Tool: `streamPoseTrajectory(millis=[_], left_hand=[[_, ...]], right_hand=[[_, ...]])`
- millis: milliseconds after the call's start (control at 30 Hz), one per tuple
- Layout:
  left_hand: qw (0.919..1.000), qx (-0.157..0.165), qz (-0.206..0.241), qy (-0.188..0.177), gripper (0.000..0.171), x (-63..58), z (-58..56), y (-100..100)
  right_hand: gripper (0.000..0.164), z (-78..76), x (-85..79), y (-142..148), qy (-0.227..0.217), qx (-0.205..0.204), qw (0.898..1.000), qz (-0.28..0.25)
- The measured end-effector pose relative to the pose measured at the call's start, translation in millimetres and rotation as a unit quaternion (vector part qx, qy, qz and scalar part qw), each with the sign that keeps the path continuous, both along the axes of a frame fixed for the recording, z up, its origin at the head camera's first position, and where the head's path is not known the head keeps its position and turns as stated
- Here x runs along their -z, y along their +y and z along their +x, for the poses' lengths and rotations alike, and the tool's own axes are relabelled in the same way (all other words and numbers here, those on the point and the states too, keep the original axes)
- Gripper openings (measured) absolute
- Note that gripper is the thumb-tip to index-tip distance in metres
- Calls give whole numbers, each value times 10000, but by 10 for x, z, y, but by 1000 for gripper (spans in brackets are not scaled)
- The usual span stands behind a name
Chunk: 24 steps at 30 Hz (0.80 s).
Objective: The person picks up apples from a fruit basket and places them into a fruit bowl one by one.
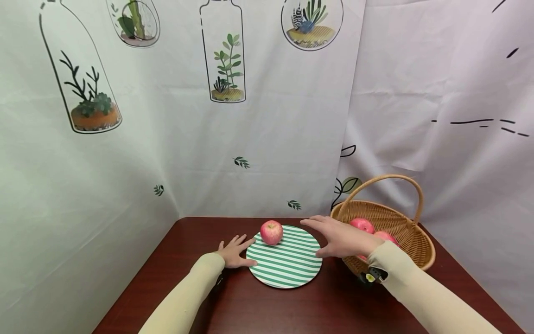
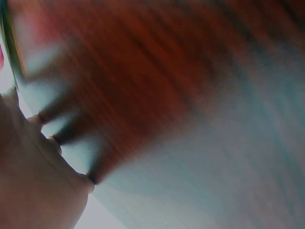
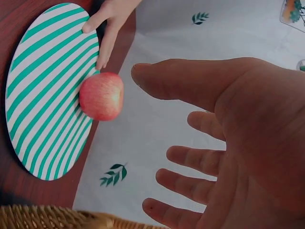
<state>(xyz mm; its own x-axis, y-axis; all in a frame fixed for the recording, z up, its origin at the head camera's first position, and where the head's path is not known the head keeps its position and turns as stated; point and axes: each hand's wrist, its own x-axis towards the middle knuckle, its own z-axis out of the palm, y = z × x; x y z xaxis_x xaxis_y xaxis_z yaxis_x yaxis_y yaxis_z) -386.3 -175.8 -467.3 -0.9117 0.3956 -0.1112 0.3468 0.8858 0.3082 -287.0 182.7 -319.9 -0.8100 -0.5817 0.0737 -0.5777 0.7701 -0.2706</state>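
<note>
A round board with green and white stripes [image 1: 288,262] lies flat on the dark wooden table. One red apple [image 1: 271,233] rests near its far left edge. At the board's left rim, my left hand [image 1: 235,253] is spread with straight fingers, thumb and index fingertips right at the edge. My right hand [image 1: 338,235] hovers between the board and the wicker basket, holding nothing. In the right wrist view, the right hand [image 3: 238,143] shows its fingers apart and the palm bare, with the apple [image 3: 101,96] beyond the thumb tip.
The wicker basket [image 1: 421,246] with a tall arched handle stands at the right, tilted, with several red apples [image 1: 362,225] inside. A white cloth [image 1: 267,139] printed with plants in jars hangs behind and around the table [image 1: 258,311].
</note>
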Motion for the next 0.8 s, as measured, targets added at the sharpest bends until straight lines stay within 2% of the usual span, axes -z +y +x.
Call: streamPoseTrajectory(millis=[233, 467, 800], left_hand=[[10000, 3, -14, -5, 91, -14, 23, 4], [10000, 41, -20, -21, 91, -34, 31, -1], [10000, -17, 18, -49, 89, -49, 52, 17]], right_hand=[[78, 60, -65, 150, 160, -111, 9998, -88], [74, 107, -144, 325, -73, 5, 9997, -227], [67, 125, -248, 512, -33, -181, 9998, -7]])
